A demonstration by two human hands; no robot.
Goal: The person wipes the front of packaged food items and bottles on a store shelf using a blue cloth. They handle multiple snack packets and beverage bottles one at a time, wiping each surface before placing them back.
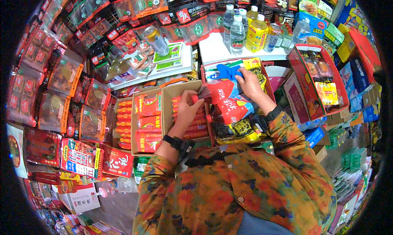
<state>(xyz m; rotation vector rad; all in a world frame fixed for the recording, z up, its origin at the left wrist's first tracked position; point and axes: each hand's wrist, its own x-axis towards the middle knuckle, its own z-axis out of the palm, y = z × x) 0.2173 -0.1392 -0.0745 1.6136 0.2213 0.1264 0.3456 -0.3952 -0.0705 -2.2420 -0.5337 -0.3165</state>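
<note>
My left hand (188, 107) pinches the capped neck of a plastic drink bottle (219, 91) with a red and blue label. The bottle lies on its side and holds dark liquid. My right hand (252, 83) grips a crumpled blue cloth (227, 72) above the bottle's base end. Whether the cloth touches the bottle is hard to tell. Just below, a second bottle (235, 109) with a matching label lies on yellow and black snack packets (236, 132) in a red-edged box (270, 89). Under my left hand is a cardboard box (181, 87) of red-wrapped sausages (198, 127).
Water bottles (237, 35), a yellow drink bottle (257, 34) and cans stand on a white shelf (212, 50) ahead. Another can (156, 41) stands on packets at left. Hanging food packets (63, 77) line the left side. A red box (311, 109) of snacks sits at right.
</note>
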